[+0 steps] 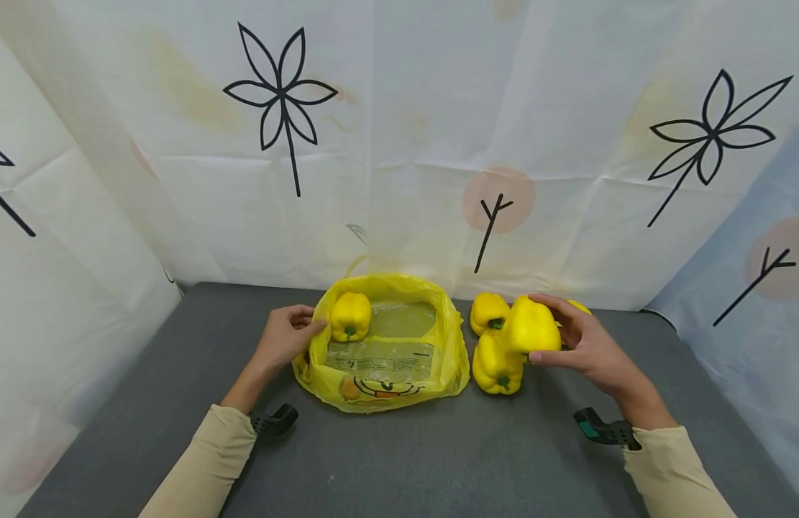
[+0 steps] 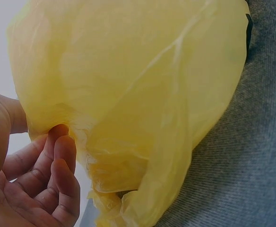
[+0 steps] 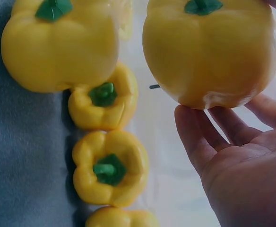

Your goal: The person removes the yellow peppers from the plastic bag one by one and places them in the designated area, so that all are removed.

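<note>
A yellow plastic bag (image 1: 380, 399) stands on the table with its mouth spread wide, and one yellow bell pepper (image 1: 350, 315) lies inside at its left. My left hand (image 1: 285, 337) pinches the bag's left rim; thumb and fingers meet on the thin plastic in the left wrist view. To the right of the bag, my right hand (image 1: 590, 347) holds another yellow bell pepper (image 1: 531, 326) up off the table, fingers on one side and thumb on the other. Its green stem shows in the right wrist view. Below it sit loose bell peppers (image 1: 498, 365), partly covered by the held one.
Several yellow bell peppers (image 3: 110, 168) with green stems line up on the grey table (image 1: 438, 460) in the right wrist view. Behind the table hangs a white curtain (image 1: 405, 144) with printed leaf and flower outlines. Each wrist wears a dark band (image 1: 275, 419).
</note>
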The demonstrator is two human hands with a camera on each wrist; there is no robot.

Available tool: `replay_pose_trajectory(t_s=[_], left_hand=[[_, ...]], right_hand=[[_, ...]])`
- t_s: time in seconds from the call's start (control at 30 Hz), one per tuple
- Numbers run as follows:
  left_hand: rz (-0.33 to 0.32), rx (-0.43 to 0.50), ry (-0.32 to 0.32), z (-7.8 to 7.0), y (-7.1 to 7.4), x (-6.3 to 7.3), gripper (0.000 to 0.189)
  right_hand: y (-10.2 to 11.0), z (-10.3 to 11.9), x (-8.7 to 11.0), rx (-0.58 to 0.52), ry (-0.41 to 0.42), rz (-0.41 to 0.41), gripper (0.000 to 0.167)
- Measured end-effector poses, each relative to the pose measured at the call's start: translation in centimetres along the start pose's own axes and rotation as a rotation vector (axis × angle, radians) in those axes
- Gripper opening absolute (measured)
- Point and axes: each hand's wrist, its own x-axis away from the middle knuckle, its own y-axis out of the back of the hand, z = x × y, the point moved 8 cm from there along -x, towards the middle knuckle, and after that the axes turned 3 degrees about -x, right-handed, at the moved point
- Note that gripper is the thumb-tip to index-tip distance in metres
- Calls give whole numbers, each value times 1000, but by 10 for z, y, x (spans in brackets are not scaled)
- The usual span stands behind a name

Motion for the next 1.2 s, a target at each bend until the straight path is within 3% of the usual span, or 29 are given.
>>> replay_pose_trajectory(t_s=[0.33,0.87,1.2], left_hand=[[-3,9,7,0,0,0,35],[4,7,11,1,-1,-1,38],[4,18,0,2,-1,-1,37]], right_hand=[[9,-1,6,-7,29,2,79],[25,-17,18,-12,3,-18,78],[28,-32,23,-24,-35,12,77]])
